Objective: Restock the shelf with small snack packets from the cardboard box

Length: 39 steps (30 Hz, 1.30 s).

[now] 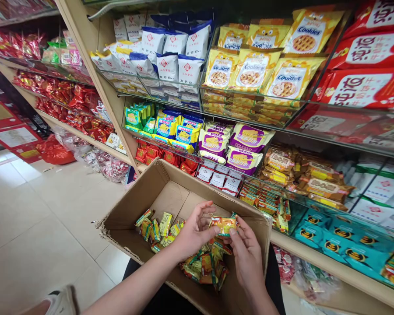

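In the head view, my right hand [248, 251] pinches a small yellow-and-orange snack packet [223, 225] between thumb and fingers. A bit of another wrapper shows behind its upper right corner. My left hand [195, 229] is at the packet's left end, fingers apart and curved; whether the thumb touches the packet I cannot tell. Both hands are over an open cardboard box [131, 251], which rests tilted across my legs. Loose snack packets [205, 264] in yellow, green and orange wrappers lie heaped inside it, partly hidden by my left forearm.
Shelves with glass fronts rise beyond the box, holding cookie bags [254, 70], purple soda biscuit packs [244, 148] and teal packets [335, 238]. Similar small packets [265, 201] fill a low shelf compartment. Plastic bags [108, 162] lie on the tiled floor [49, 218]. A shoe [61, 302] shows at lower left.
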{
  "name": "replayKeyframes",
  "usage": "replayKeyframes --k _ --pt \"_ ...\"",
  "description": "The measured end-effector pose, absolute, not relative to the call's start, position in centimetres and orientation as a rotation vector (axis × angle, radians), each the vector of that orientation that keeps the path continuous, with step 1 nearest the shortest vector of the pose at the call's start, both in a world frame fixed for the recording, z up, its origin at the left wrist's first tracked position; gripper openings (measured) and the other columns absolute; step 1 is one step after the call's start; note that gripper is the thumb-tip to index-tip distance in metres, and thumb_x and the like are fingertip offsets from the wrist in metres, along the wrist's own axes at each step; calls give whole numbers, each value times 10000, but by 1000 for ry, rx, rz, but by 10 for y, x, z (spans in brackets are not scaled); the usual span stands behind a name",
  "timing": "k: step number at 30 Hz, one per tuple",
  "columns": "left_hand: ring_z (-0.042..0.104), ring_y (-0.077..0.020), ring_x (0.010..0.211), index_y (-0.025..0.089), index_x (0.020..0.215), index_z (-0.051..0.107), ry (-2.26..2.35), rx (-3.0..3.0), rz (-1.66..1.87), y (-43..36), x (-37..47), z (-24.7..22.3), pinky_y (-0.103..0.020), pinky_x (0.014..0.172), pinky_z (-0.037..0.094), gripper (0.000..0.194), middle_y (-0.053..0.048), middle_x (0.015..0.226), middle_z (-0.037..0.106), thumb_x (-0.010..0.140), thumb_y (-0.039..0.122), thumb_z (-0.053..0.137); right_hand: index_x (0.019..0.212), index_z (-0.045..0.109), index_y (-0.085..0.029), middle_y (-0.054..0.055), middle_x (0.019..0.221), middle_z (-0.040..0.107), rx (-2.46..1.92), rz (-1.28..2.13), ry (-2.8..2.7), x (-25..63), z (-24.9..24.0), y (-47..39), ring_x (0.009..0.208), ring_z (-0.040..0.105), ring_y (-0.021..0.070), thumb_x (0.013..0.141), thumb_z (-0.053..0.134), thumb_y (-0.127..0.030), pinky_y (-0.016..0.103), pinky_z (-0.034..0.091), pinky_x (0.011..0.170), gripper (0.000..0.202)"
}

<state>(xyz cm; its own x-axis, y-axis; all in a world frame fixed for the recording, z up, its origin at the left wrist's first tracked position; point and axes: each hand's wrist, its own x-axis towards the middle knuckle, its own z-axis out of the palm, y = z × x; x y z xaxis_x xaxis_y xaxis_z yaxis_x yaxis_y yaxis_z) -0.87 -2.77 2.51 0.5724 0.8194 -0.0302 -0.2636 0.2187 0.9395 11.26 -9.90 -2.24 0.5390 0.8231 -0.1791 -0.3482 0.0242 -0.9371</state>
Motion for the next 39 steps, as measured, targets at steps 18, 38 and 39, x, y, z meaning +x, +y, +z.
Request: replayKeyframes --k 18,38,39 --pt "493 -104 637 143 843 595 859 1116 841 -24 -4 23 -219 609 379 365 15 692 578 676 461 659 916 467 -198 -5 777 617 -1214 867 -483 112 -20 -98 679 570 123 628 720 -349 247 446 657 412" --pt "372 -116 524 219 688 373 1101 1843 860 -38 -7 22 -231 528 284 234 58 570 384 892 331 340 785 514 -178 -18 641 514 -1329 865 -464 106 -26 -99 571 470 122 781 502 -538 219 395 503 360" --pt "372 -117 521 221 691 369 1100 1843 856 -39 -7 21 -231 525 283 233 58 569 381 893 332 333 798 521 -178 -21 627 512 -1322 871 -461 106 -26 -99 566 473 125 780 503 -539 219 393 499 362"
